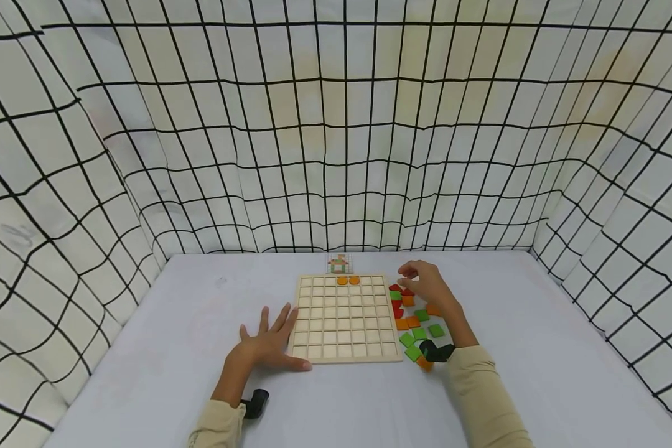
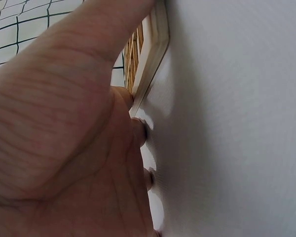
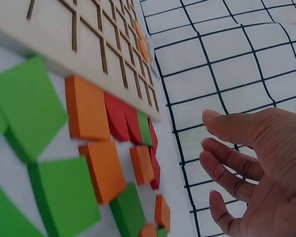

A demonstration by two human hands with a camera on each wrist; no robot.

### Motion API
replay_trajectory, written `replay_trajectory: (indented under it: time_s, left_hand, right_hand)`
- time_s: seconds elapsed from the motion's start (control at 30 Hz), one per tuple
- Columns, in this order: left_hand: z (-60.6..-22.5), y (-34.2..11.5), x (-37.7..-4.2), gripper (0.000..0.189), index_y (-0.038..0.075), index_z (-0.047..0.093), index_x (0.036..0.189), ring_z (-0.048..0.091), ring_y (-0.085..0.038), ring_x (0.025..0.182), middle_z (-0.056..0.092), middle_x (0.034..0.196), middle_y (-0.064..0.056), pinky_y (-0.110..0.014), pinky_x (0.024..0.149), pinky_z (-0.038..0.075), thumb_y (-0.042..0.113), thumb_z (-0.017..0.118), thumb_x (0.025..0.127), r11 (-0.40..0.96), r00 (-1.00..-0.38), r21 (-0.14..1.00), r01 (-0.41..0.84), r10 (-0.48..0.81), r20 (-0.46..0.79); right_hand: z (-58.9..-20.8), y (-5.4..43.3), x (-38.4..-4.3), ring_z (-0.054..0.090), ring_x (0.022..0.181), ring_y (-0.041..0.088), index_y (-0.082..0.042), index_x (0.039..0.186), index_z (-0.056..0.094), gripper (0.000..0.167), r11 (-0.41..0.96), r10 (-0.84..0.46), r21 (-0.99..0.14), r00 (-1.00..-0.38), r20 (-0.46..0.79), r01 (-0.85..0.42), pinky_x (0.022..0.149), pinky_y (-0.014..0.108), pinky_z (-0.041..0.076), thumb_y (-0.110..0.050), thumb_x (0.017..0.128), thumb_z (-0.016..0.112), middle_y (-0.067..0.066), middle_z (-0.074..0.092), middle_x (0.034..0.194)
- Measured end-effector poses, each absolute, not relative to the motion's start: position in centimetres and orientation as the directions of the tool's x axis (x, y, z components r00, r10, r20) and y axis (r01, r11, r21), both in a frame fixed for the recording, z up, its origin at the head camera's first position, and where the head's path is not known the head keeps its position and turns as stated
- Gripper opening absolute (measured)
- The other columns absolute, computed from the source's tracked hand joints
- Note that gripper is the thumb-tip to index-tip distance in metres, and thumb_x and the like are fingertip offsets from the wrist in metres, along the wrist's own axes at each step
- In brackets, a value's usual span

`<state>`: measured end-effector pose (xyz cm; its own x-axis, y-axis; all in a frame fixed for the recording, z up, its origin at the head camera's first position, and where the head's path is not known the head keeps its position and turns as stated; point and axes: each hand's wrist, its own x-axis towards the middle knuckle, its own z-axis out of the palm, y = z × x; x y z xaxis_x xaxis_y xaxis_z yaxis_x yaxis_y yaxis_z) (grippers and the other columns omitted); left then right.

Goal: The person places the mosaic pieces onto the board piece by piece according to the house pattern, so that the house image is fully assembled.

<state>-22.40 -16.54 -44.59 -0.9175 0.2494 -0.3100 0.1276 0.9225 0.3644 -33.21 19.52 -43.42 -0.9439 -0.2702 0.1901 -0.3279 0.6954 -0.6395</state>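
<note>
Lying face-up, square-on: grid board (image 1: 345, 320)

Long beige sleeves (image 1: 486, 395), creased fabric; small black wrist cameras (image 1: 255, 404); ungloved left hand (image 1: 266, 346), ungloved right hand (image 1: 429, 285).

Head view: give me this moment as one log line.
board: two orange discs, far row | left hand: spread at board's near-left corner | right hand: near loose tiles, nothing seen held

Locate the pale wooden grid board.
In the head view, the pale wooden grid board lies low-centre, between the spread left hand and loose red, green and orange tiles along its right edge.
</note>
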Motion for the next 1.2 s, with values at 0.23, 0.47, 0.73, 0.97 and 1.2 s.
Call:
replay_trajectory:
  time_s: [0.23,0.47,0.73,0.97,1.2]
  left_hand:
    - [-44.9,-16.6,-22.6,0.124,0.016,0.008,0.159,-0.014,-0.047,0.148,-0.003,0.167,-0.007,-0.082,0.102,-0.005,0.072,0.073,0.068,0.923,-0.92,0.364,0.122,0.244,-0.308]
    - [-44.7,-16.7,-22.4,0.125,0.016,0.008,0.159,-0.014,-0.047,0.148,-0.003,0.166,-0.008,-0.082,0.102,-0.004,0.072,0.073,0.068,0.924,-0.918,0.363,0.122,0.245,-0.313]
    - [-44.7,-16.7,-22.2,0.124,0.015,0.008,0.159,-0.013,-0.048,0.148,-0.003,0.166,-0.008,-0.082,0.102,-0.004,0.071,0.073,0.069,0.921,-0.918,0.367,0.129,0.251,-0.308]
    - [-45.0,-16.7,-22.3,0.125,0.016,0.008,0.159,-0.015,-0.047,0.148,-0.004,0.167,-0.007,-0.082,0.102,-0.005,0.072,0.073,0.068,0.92,-0.918,0.371,0.125,0.249,-0.31]
    - [-44.9,-16.8,-22.3,0.125,0.016,0.008,0.159,-0.015,-0.047,0.148,-0.003,0.167,-0.007,-0.082,0.102,-0.004,0.072,0.073,0.068,0.92,-0.92,0.369,0.13,0.251,-0.301]
  right_hand:
    - [-43.7,21.4,-32.7,0.061,0.103,0.033,0.003,0.113,0.066,0.026,0.751,-0.203,-0.611,-0.969,0.143,-0.248,0.092,0.048,0.051,-0.013,0.093,0.066,0.02,0.066,0.11]
    - [-44.5,22.5,-32.5,0.059,0.104,0.033,0.002,0.112,0.067,0.025,0.794,-0.137,-0.585,-0.986,0.09,-0.164,0.094,0.048,0.051,-0.013,0.092,0.066,0.02,0.065,0.11]
    - [-45.6,23.0,-32.5,0.056,0.093,0.028,0.002,0.108,0.068,0.027,0.836,-0.069,-0.543,-0.997,0.035,-0.076,0.09,0.045,0.051,-0.017,0.089,0.071,0.018,0.065,0.105]
    - [-46.3,23.4,-32.8,0.054,0.087,0.025,-0.002,0.103,0.07,0.016,0.829,-0.1,-0.549,-0.994,0.051,-0.111,0.084,0.043,0.051,-0.007,0.088,0.069,0.015,0.063,0.098]
    - [-46.5,23.7,-33.0,0.055,0.092,0.028,0.0,0.105,0.069,0.019,0.82,-0.12,-0.557,-0.991,0.056,-0.131,0.09,0.046,0.051,-0.009,0.089,0.07,0.018,0.062,0.105]
